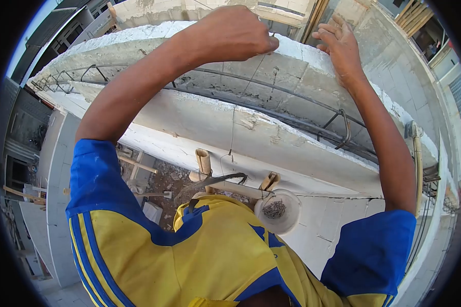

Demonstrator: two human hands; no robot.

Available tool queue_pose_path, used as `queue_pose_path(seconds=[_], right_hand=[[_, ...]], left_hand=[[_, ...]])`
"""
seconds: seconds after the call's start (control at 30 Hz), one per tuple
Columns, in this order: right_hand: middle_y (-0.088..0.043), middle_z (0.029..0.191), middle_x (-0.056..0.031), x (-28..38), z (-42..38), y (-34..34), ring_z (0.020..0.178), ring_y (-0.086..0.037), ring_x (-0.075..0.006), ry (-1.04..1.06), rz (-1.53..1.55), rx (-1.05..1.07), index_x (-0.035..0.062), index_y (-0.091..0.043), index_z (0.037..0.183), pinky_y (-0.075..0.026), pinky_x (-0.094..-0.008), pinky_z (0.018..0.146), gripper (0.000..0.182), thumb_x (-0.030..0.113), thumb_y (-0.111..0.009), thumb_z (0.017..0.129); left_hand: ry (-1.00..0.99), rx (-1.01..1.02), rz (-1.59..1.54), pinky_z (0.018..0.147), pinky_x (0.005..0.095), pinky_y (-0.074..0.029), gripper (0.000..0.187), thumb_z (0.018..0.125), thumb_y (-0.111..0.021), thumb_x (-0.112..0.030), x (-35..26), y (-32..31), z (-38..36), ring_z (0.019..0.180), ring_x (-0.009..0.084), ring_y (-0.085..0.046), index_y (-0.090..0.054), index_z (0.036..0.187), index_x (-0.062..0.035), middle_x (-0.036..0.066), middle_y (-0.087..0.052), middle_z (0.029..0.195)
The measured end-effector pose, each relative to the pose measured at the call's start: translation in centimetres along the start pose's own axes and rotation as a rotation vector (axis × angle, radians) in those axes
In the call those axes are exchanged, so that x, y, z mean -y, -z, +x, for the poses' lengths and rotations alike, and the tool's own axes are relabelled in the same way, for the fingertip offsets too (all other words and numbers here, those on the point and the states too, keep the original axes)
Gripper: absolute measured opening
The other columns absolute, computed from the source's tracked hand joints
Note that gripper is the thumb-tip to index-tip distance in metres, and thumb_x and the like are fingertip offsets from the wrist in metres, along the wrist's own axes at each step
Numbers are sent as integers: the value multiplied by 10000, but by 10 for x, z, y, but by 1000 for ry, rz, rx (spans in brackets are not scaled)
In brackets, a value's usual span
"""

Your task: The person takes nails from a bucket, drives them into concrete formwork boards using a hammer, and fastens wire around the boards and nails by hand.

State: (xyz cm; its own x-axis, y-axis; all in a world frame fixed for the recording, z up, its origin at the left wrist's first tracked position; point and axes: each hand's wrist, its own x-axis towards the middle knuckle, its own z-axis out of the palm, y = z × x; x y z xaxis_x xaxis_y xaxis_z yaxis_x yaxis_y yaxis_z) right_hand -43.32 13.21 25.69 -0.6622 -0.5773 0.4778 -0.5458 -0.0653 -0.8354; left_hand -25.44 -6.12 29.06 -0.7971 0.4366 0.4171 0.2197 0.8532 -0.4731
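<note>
My left hand is closed above the rough white top edge of a grey block wall; whatever its fingers hold is too small to make out. Over the same edge, farther right, my right hand has its fingers bent and apart, with nothing visible in them. Below both hands, a long steel rebar cage lies in the channel between that wall and a grey panel. A thin wire hangs down the panel's face.
A white bucket with nails inside stands close to my body. Bamboo poles and a bundle of dark wire are beside it. Rubble covers the ground far below at left. A pale hose or pole is beside my right arm.
</note>
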Motion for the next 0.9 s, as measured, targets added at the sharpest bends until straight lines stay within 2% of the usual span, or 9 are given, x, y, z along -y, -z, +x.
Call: queue_pose_path(seconds=[0.07,0.13,0.33,0.4,0.5,0.6,0.67,0.8,0.9], right_hand=[[-513,1317,-182,3,2,-4,1072,-604,-187,31,-69,22,-43,-232,1476,-495,-299,837,709,186,-616,926],[-548,1256,-187,5,3,-6,1009,-607,-181,45,-36,-10,-74,-257,1455,-497,-288,795,727,153,-635,877],[-576,1211,-210,0,2,3,960,-620,-178,-12,162,-78,-95,-267,1443,-513,-280,768,755,101,-655,826],[-571,1215,-219,0,1,4,973,-620,-178,-20,167,-72,-97,-256,1445,-519,-282,771,768,99,-662,824],[-560,1277,-185,-5,0,1,1069,-605,-221,7,101,-25,13,-343,1458,-521,-332,840,707,94,-655,829],[-537,1323,-120,2,-1,-3,1208,-531,-208,312,-48,198,67,-463,1406,-436,-312,973,514,114,-615,918],[-547,1346,-103,23,-21,-6,1206,-538,-260,951,-748,229,159,-500,1398,-458,-391,978,581,29,-601,841],[-502,1421,-19,46,-48,-32,1352,-412,-265,983,-904,580,236,-577,1339,-308,-421,1147,571,-66,-552,855],[-534,1389,-49,58,-58,-36,1332,-444,-262,984,-1097,629,257,-597,1328,-341,-421,1130,667,-112,-516,778]], left_hand=[[-124,376,195,719,440,-536,178,935,-608,-237,-15,33,34,835,350,-684,-687,966,-82,98,-718,909],[-301,310,108,716,443,-518,263,886,-611,-243,-1,18,67,804,353,-664,-700,819,-4,178,-693,809],[-154,397,-139,764,451,-514,263,895,-613,-250,72,-69,101,856,377,-650,-707,868,-6,200,-685,863],[-110,274,-459,815,441,-507,269,921,-584,-250,98,-88,77,911,367,-644,-690,921,-3,194,-685,913],[-54,208,-499,859,440,-495,315,974,-515,-290,81,-88,28,975,373,-621,-648,1061,-18,184,-662,1071],[274,253,-279,913,462,-469,359,1003,-456,-316,67,-70,13,1057,387,-592,-617,1120,-18,208,-609,1199],[321,319,-273,1002,474,-414,418,1013,-423,-347,70,-62,11,1184,386,-533,-584,1211,-16,232,-552,1297],[120,514,-383,1087,535,-324,545,968,-474,-437,95,-80,22,1282,385,-467,-548,1319,-26,226,-506,1376],[540,382,-183,1096,611,-270,581,920,-572,-447,60,-53,20,1289,424,-443,-527,1313,-21,249,-449,1403]])
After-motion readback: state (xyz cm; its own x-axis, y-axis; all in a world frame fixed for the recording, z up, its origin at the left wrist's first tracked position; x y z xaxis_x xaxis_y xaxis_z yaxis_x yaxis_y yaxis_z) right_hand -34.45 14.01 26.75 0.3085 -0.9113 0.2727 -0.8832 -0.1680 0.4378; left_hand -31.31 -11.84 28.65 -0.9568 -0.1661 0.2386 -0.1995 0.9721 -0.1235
